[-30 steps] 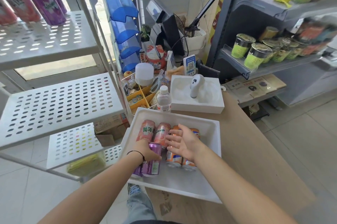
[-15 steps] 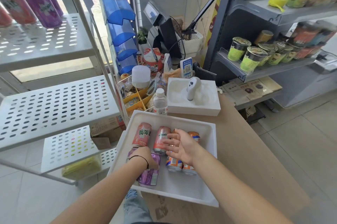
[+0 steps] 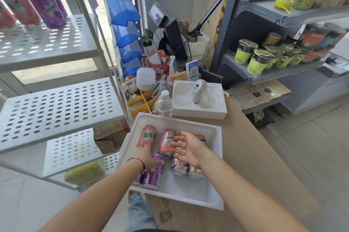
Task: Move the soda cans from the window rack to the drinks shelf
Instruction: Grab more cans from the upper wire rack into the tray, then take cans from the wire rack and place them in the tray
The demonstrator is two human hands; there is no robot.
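White tray [image 3: 215, 133], hands [image 3: 188, 149] on cans [image 3: 152, 175]

cans [image 3: 166, 144] lie in a tray [image 3: 215, 200] on the surface [image 3: 255, 165]; a bottle [image 3: 165, 104] stands just behind the tray, the window rack [image 3: 56, 107] to its left, shelves [image 3: 268, 76] to the right.
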